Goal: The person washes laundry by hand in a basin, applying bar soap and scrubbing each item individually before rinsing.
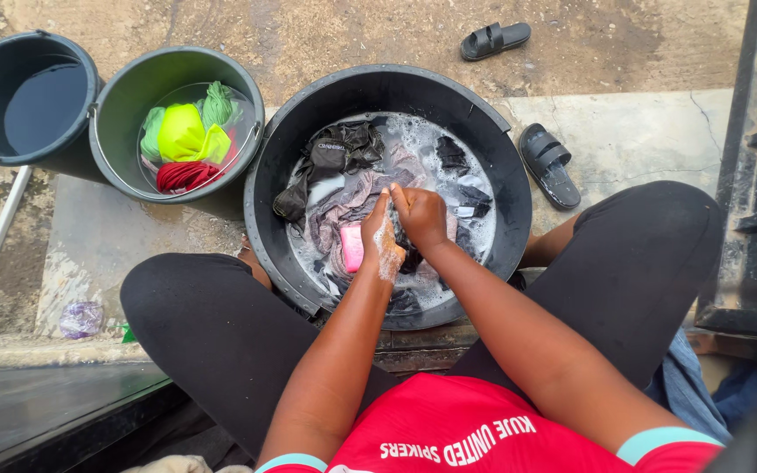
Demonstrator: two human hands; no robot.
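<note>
Dark wet garment [406, 250], bunched between both hands, seemingly black, over soapy water in black basin [260, 206].

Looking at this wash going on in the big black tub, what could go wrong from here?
1. The round black plastic tub sits between the knees on a step edge; hard scrubbing might slop suds over its rim.
2. Both hands, left hand and right hand, rub a dark wet cloth; the pink soap bar beside them could slip under the laundry.
</note>
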